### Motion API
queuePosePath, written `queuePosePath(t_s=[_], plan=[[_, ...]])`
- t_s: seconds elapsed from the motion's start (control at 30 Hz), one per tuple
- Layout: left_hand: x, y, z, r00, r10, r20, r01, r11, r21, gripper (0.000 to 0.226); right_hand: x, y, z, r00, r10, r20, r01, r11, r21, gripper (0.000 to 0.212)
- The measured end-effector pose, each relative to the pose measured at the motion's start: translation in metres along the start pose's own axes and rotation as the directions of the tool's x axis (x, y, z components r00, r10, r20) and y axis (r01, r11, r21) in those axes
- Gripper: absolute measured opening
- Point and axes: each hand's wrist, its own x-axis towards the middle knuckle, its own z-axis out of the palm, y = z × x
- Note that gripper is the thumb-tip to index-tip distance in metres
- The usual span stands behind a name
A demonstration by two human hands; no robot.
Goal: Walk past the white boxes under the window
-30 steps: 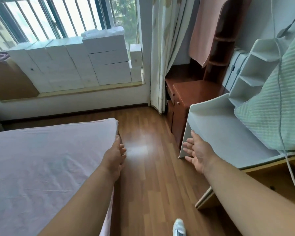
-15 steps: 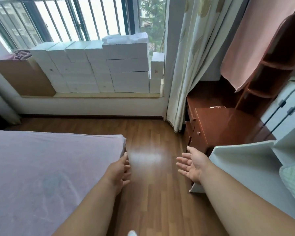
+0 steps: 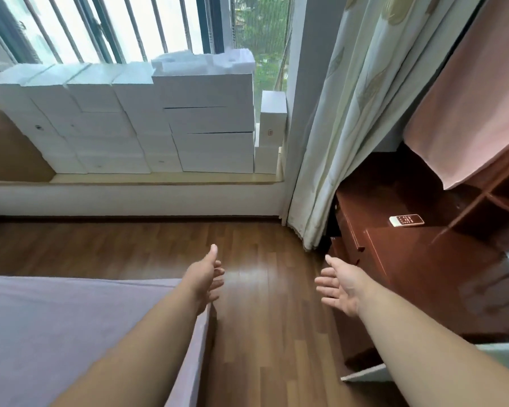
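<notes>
Both hands out and empty, left hand (image 3: 204, 279) loose-fingered over the bed (image 3: 71, 333) corner, right hand (image 3: 340, 284) palm-open beside the wooden cabinet (image 3: 423, 268), remote (image 3: 406, 220) well beyond.

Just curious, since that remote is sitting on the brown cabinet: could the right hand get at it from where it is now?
Probably yes. The right hand is open and holds nothing, and the remote lies uncovered on the cabinet top ahead of it, with nothing between them. The curtain hangs off to one side, out of the way.
</notes>
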Motion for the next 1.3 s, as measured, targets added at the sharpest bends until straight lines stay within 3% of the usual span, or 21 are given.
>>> queuePosePath(t_s=[0.13,0.4,0.57,0.73,0.93,1.3], plan=[[0.061,0.074,-0.005,0.999,0.043,-0.021,-0.041,0.995,0.087,0.071,0.042,-0.059,0.017,1.0,-0.023,-0.001,0.023,1.0,0.017,0.073],[0.176,0.172,0.013,0.996,0.045,-0.072,-0.041,0.998,0.043,0.069,0.152,-0.189,0.059,0.993,-0.04,0.111,0.028,0.994,0.108,0.093],[0.242,0.241,0.017,0.984,0.033,-0.178,-0.052,0.993,-0.105,0.083,0.223,-0.305,0.11,0.978,-0.079,0.192,0.084,0.996,-0.019,0.097],[0.265,0.28,0.004,0.977,0.023,-0.214,-0.076,0.967,-0.244,0.104,0.258,-0.374,0.165,0.961,-0.084,0.262,0.131,0.977,-0.168,0.098],[0.321,0.331,-0.059,0.952,0.009,-0.306,-0.122,0.928,-0.353,0.106,0.311,-0.44,0.287,0.925,-0.075,0.372,0.161,0.966,-0.204,0.095],[0.406,0.4,-0.224,0.913,-0.069,-0.401,-0.116,0.901,-0.418,0.109,0.37,-0.491,0.53,0.894,-0.019,0.448,0.177,0.933,-0.314,0.095]])
